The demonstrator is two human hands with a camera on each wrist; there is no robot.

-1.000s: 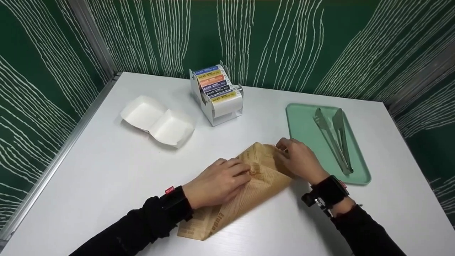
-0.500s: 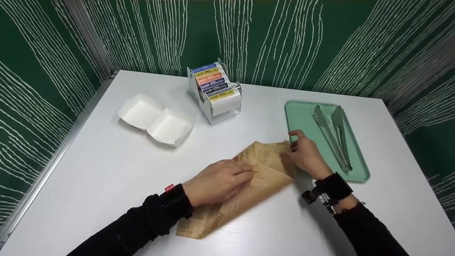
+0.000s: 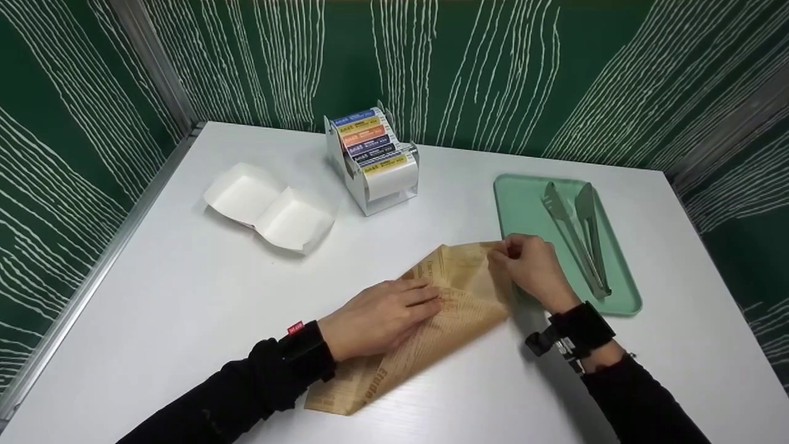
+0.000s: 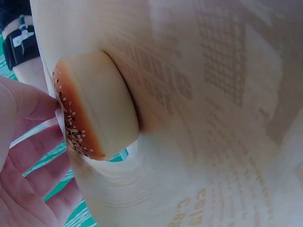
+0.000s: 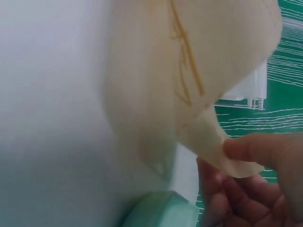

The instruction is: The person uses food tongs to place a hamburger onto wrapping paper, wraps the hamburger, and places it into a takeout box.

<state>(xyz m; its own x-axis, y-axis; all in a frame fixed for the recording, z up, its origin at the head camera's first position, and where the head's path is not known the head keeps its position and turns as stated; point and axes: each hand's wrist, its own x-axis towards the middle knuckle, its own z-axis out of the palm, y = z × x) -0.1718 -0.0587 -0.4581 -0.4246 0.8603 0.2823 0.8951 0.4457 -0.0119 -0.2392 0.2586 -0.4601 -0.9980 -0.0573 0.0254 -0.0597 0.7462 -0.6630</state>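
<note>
A brown newsprint-patterned sheet of wrapping paper (image 3: 431,345) lies folded over on the table. My left hand (image 3: 385,314) rests on the fold with its fingers nearly straight, holding it down. In the left wrist view, a sesame-topped bun (image 4: 97,106) sits inside the folded paper, its seeded side toward the thumb and fingers; the head view hides it. At the sheet's right end, my right hand (image 3: 533,268) pinches the upper corner between thumb and fingertips. The right wrist view shows this paper corner (image 5: 213,142) between the thumb and the curled fingers.
An opened white paper box (image 3: 296,222) stands at the left. Behind the sheet is a label dispenser (image 3: 376,163) with several coloured rolls. Metal tongs (image 3: 579,246) lie on a green tray (image 3: 518,197), close by the right hand. Green walls border the white table (image 3: 185,296).
The right hand has let go of the paper's edge, moved slightly right, and taken its upper right corner, which is now spread flatter. The left hand has hardly moved.
</note>
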